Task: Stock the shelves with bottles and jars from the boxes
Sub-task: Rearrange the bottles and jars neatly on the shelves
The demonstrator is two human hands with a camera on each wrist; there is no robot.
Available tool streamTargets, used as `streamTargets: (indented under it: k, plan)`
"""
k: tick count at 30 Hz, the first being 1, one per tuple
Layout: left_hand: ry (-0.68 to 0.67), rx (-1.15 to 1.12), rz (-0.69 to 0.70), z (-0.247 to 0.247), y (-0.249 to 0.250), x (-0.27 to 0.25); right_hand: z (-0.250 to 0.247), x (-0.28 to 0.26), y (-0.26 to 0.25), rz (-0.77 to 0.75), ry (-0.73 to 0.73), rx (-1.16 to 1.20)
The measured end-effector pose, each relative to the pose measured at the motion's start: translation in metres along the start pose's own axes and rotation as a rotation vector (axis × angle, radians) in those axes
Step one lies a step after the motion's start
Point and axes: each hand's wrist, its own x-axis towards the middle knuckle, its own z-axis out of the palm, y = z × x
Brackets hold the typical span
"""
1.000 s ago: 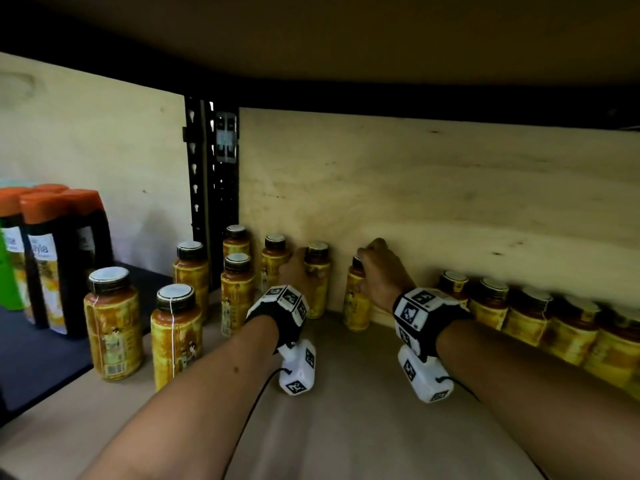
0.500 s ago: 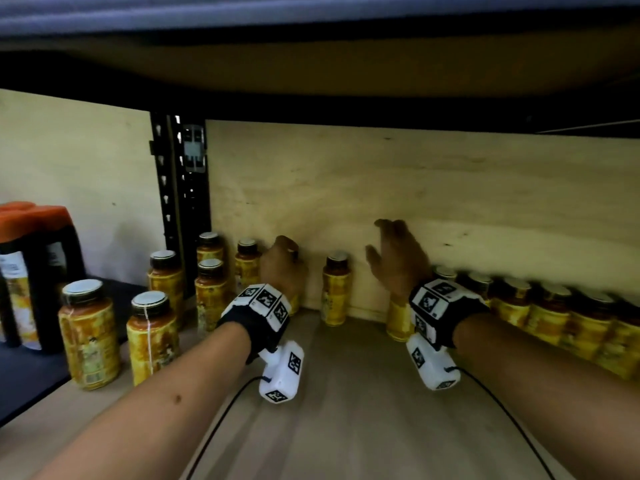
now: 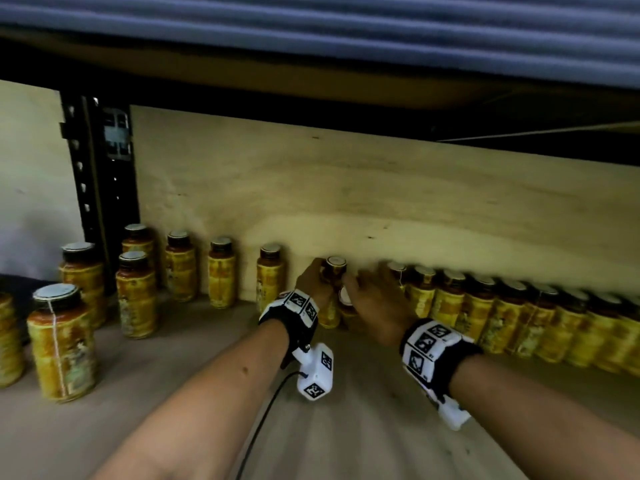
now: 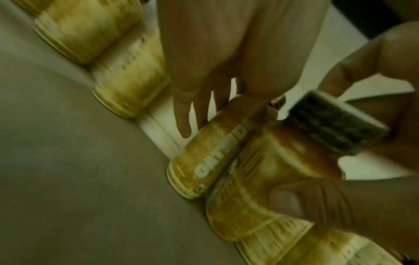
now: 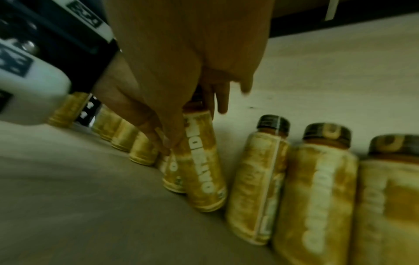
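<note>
**Under the upper shelf: two hands on two bottles**

Along the plywood back wall [image 3: 346, 188], seen from the head, bottles stand on the wooden shelf [image 3: 173, 403]; a black upright [image 3: 100, 188] rises at 10 o'clock. The left hand [image 3: 313, 282] grips a black-capped bottle [image 3: 335, 271].

Left wrist view: its thumb and fingers curl round that bottle.

Right wrist view: the right hand [image 5: 181, 71] holds the neighbouring bottle [image 5: 201, 161], a row of bottles [image 5: 317, 188] at 4 o'clock.

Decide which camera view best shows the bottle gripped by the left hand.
The left wrist view: the bottle fills the frame, left hand thumb on its label, dark cap visible. The head view shows mainly its cap between both hands. The right wrist view hides most of it.
</note>
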Motion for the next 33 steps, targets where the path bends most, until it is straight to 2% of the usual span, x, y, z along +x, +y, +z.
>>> streamTargets:
  k: [2, 5, 7, 10, 14, 17, 25, 33]
  plan:
    - [0.013, 0.044, 0.02, -0.013, -0.004, -0.011, -0.001, -0.001, -0.014, 0.037, 0.006, 0.321]
    - [0.038, 0.095, 0.02, -0.048, -0.012, -0.035, -0.007, 0.012, -0.035, 0.242, 0.051, 0.689]
    - [0.064, 0.148, -0.002, -0.076, -0.024, -0.049, -0.014, 0.023, -0.054, 0.346, 0.045, 0.864]
    - [0.113, 0.177, -0.072, -0.121, -0.04, -0.072, -0.022, 0.037, -0.092, 0.358, 0.046, 1.016]
    - [0.201, 0.224, -0.143, -0.166, -0.062, -0.093, -0.029, 0.054, -0.144, 0.304, 0.045, 1.029]
    - [0.26, 0.259, -0.193, -0.182, -0.072, -0.099, -0.029, 0.064, -0.165, 0.311, 0.021, 0.994]
    - [0.33, 0.249, -0.164, -0.181, -0.079, -0.097, -0.027, 0.066, -0.166, 0.358, -0.009, 0.847]
    - [0.327, 0.265, -0.165, -0.184, -0.082, -0.093, -0.028, 0.063, -0.16, 0.366, -0.026, 0.793]
